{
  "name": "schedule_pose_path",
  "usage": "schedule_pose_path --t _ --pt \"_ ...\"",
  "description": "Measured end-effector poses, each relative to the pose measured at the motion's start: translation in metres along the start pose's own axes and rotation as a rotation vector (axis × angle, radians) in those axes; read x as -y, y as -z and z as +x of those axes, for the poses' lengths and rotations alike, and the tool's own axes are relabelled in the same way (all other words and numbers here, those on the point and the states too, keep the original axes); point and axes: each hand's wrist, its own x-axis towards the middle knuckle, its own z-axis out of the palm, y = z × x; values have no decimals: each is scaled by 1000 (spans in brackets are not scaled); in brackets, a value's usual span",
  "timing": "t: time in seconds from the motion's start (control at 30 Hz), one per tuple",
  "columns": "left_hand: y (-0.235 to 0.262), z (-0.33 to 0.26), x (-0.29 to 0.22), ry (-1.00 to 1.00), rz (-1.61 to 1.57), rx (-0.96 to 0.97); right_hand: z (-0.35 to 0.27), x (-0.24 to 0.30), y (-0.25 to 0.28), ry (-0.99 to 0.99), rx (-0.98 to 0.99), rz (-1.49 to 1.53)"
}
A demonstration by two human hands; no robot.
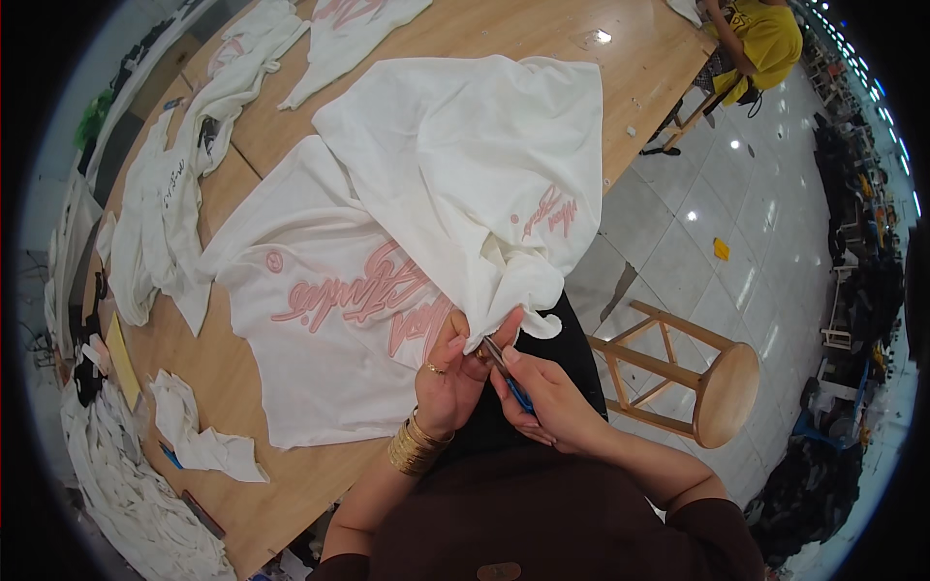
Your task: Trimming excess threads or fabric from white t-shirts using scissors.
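My left hand [446,387], with gold bangles on its wrist, pinches a bunched edge of a white garment [465,136]. This garment spreads away over the table and bears a small pink embroidered script. In my right hand [557,402] are small thread snips [520,393] with a blue handle. Their metal tips meet the cloth right beside my left fingers; whether a thread lies between the blades cannot be made out. Beneath it, to the left, lies another white garment [320,387] with larger pink lettering.
More white garments [155,223] lie along the left of the wooden table [291,523], near a small white cloth piece [199,431] and a heap of white cloth [136,484]. A wooden stool [727,395] stands at right on the tiled floor. A person in yellow [765,44] sits far right.
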Motion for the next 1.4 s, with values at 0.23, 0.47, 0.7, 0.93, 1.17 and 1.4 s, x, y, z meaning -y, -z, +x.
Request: schedule_pose_path --t 0.23,0.47,0.7,0.93,1.17,1.4 --pt "6 0 0 9 10 85 3 -1 0 -7 10 29" --pt "7 0 0 -9 4 108 2 0 0 -11 13 28" --pt "9 1 0 4 41 92 4 0 -1 -11 12 54" --pt "6 2 0 -1 59 90 5 -1 -1 -4 2 81" --pt "6 2 -4 17 113 115 6 1 2 56 -25 -104" --pt "10 1 -4 24 120 137 6 5 3 55 -45 -22"
